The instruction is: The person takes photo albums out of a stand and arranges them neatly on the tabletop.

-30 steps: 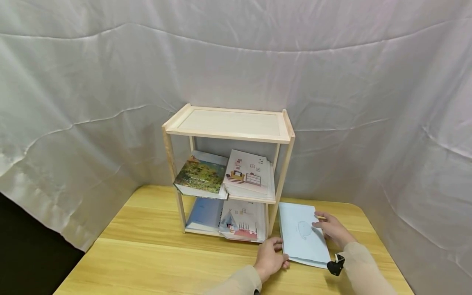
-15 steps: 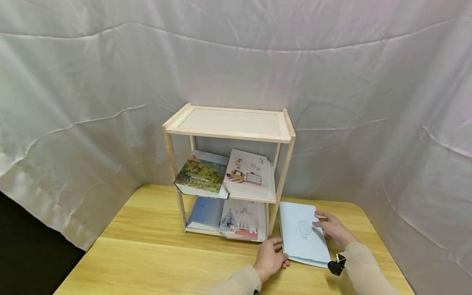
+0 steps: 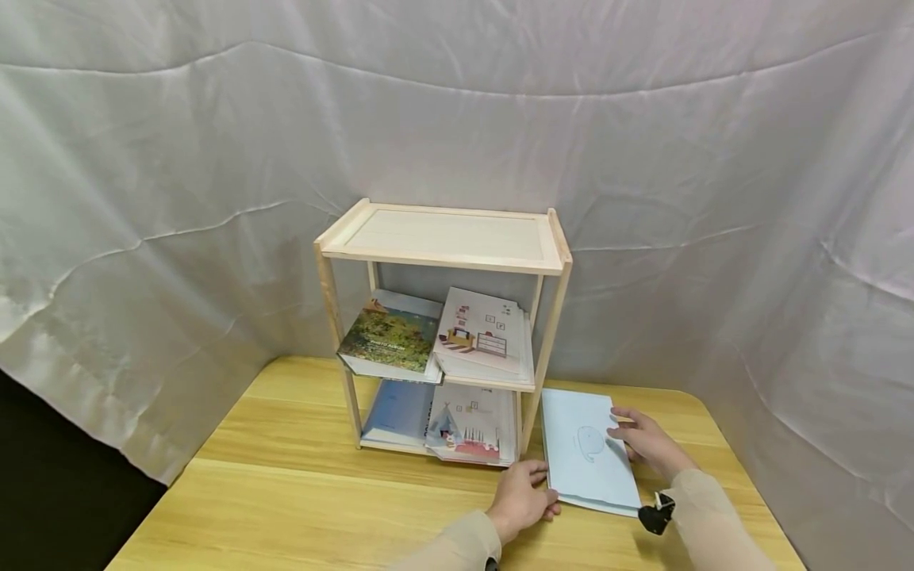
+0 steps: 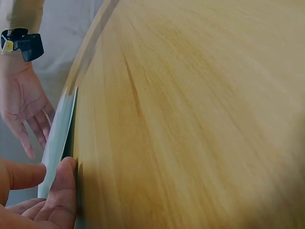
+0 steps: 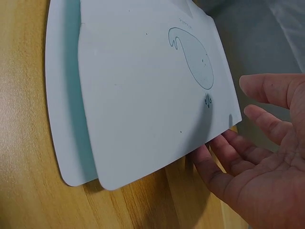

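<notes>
A pale blue notebook [image 3: 581, 456] with a line drawing of a whale lies on the table, just right of a small wooden shelf. My left hand [image 3: 523, 500] holds its near left corner, and in the left wrist view the notebook's edge shows between the thumb and fingers [image 4: 61, 191]. My right hand [image 3: 648, 442] is at the opposite long edge. In the right wrist view its fingertips reach the underside of that edge, while the thumb [image 5: 267, 88] stays spread above, apart from the cover. The notebook's cover [image 5: 143, 100] gapes a little over the pages beneath.
The wooden shelf [image 3: 443, 236] stands left of the notebook. Its middle tier bears a photo album [image 3: 393, 337] and an illustrated book [image 3: 485, 333]; a blue book [image 3: 400, 411] and another illustrated one [image 3: 471, 424] fill the bottom tier. Grey curtains [image 3: 714, 198] hang behind the table [image 3: 286, 507].
</notes>
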### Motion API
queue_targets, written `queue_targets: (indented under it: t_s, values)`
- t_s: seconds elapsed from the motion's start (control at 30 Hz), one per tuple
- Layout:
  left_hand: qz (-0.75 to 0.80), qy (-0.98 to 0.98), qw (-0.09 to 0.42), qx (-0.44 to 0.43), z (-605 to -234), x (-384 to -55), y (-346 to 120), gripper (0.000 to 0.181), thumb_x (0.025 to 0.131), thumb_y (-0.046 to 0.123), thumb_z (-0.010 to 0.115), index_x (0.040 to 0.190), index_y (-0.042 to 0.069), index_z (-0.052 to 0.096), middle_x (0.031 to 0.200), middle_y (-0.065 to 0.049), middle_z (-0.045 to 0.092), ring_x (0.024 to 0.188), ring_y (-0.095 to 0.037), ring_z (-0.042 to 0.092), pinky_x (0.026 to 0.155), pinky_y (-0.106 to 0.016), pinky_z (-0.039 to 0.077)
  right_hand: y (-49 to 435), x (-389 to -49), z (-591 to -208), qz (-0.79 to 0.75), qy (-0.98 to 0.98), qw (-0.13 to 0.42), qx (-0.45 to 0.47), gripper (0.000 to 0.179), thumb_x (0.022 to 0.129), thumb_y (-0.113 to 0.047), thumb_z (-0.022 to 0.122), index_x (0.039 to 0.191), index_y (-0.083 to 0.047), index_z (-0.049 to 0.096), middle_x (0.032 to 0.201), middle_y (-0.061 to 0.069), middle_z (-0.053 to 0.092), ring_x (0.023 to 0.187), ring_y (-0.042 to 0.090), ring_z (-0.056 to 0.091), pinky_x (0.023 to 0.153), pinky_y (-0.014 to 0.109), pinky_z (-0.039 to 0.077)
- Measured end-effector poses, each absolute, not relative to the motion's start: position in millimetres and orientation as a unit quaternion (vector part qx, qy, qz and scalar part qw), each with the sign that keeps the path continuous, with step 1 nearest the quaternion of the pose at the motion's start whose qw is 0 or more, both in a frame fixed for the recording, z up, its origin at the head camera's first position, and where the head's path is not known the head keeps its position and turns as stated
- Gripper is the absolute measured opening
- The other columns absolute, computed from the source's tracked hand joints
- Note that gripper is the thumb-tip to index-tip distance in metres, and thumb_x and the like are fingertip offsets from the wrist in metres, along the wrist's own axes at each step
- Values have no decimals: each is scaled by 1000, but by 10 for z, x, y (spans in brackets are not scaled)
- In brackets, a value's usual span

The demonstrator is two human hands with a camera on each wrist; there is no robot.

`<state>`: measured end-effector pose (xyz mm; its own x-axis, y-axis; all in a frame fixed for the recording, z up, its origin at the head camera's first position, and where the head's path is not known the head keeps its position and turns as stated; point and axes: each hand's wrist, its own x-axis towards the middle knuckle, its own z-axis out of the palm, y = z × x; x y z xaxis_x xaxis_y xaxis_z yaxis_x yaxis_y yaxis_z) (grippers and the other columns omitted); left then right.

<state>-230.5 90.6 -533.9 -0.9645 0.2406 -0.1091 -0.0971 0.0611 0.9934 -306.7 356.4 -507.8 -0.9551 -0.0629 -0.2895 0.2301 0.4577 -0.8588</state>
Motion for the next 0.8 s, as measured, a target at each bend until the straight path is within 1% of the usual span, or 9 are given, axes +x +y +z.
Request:
queue_targets:
  t_s: [0.07,0.13,0.3,0.47,0.6,0.8]
  values:
    - [681,720,126,51,-5337,-2302,903,51,82,-13,71,132,-7,59,130,-29,63,63,-22,71,57,-33,62,3568,-3064,-5078,-519,842,139,50,67,103,-23,55,157,-2,22,157,31,27,139,45,36,106,56,45]
    - [679,721,127,53,-5329,-2296,900,52,82,-13,71,132,-7,59,131,-28,62,63,-21,71,58,-33,62,3570,-3058,-5075,-519,842,137,50,66,103,-23,55,157,-1,22,157,31,26,139,45,36,105,54,46]
    - [673,726,130,58,-5315,-2280,887,54,81,-15,70,133,-7,58,133,-28,61,64,-18,71,58,-31,62,3561,-3041,-5052,-520,841,137,53,65,104,-23,53,157,-1,21,158,32,24,141,48,33,108,59,42]
    - [668,728,140,60,-5289,-2264,864,55,80,-16,68,133,-7,57,135,-28,60,67,-18,71,61,-30,62,3554,-3016,-5036,-520,841,138,55,65,104,-23,53,157,-2,21,157,32,24,140,46,34,105,53,45]
    - [664,729,156,65,-5255,-2252,826,53,82,-13,68,134,-7,57,135,-27,60,69,-19,71,64,-31,63,3555,-2985,-5026,-518,842,139,50,66,105,-24,52,158,-3,21,157,31,25,139,45,36,105,53,45]
    - [649,734,186,74,-5232,-2256,765,51,85,-8,68,135,-5,57,133,-23,62,74,-22,72,67,-33,63,3565,-2935,-5025,-535,831,144,36,66,106,-26,51,158,-3,18,156,33,27,140,45,36,109,58,43]
